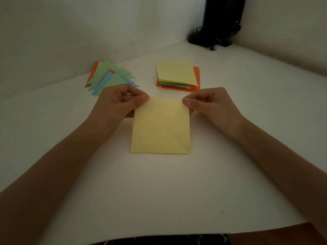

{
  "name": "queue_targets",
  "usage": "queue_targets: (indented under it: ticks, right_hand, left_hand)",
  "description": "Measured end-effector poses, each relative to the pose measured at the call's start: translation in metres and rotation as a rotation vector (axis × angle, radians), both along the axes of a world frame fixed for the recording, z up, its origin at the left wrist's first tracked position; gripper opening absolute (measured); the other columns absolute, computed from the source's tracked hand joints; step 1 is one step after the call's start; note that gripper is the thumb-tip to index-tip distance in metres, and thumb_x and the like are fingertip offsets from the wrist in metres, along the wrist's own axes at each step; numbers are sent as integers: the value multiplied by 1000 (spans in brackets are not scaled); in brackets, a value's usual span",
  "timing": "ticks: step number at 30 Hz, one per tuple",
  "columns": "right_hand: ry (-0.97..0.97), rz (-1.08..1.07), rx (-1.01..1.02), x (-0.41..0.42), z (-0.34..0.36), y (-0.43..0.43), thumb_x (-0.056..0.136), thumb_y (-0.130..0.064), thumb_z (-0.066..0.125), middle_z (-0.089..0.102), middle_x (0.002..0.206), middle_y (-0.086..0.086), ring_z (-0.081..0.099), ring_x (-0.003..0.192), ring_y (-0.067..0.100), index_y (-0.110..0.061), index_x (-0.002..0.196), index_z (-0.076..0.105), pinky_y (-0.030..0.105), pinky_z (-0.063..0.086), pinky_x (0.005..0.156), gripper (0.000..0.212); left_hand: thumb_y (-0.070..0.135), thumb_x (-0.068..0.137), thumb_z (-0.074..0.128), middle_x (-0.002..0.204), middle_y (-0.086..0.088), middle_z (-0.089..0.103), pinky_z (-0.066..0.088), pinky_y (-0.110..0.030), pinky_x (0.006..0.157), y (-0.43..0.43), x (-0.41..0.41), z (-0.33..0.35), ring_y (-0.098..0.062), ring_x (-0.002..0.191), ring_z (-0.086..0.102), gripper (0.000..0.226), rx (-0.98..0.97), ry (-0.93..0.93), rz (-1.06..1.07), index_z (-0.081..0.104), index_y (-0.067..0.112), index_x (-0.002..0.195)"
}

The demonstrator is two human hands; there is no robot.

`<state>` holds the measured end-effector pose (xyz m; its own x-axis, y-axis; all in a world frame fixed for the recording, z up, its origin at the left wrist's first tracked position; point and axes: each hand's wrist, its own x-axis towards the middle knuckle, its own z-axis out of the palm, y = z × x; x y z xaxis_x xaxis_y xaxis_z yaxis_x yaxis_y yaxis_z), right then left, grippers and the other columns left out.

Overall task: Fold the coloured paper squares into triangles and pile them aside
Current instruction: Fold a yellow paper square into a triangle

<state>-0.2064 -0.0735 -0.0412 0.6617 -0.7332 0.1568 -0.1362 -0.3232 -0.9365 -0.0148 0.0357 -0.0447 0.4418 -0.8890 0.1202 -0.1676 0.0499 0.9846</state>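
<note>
A yellow paper square [160,128] lies flat in the middle of the white table, with a faint diagonal crease toward its near right corner. My left hand [118,101] pinches its far left corner between thumb and fingers. My right hand [210,103] pinches its far right corner the same way. Behind it stands a stack of unfolded squares [177,75], yellow on top, with green, blue and orange sheets below. At the back left lies a fanned pile of folded triangles [109,76] in green, blue and orange.
The white table [159,191] meets white walls at the back and both sides. A black stand with cables [217,32] fills the far right corner. The table's near edge [177,232] runs along the bottom, with dark patterned fabric below it.
</note>
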Motion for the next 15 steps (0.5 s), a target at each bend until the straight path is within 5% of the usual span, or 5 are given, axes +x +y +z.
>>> queue_targets:
  ticks: [2,7,9,15]
  right_hand:
    - [7,-46,-29,3,-5,-2,88,-5,62,68,69,-12,61,67,-1,-18,80,69,11,45,69,17]
    - [67,-64,-478,-1,-10,5,92,-27,53,51,103,-25,45,99,-7,-25,109,56,6,30,84,17]
    - [33,36,-610,-1,-9,12,90,-38,54,47,121,-15,36,111,-10,-18,116,56,7,25,96,33]
    - [219,182,-787,2,-17,9,74,-57,62,24,151,3,20,136,19,-22,128,52,34,24,110,66]
  left_hand:
    - [8,88,60,60,7,65,53,-17,59,0,3,-2,-3,57,59,10,45,37,-31,65,13,81]
    - [2,94,49,71,-1,62,53,-18,59,-4,2,-7,-5,59,60,18,78,148,-3,62,11,85]
    - [0,95,48,74,-4,60,52,-17,58,-6,2,-8,-4,57,60,19,63,238,84,61,9,84]
    - [-2,96,44,80,-5,62,50,-14,54,-9,0,-6,-3,58,65,18,-35,494,214,55,6,85]
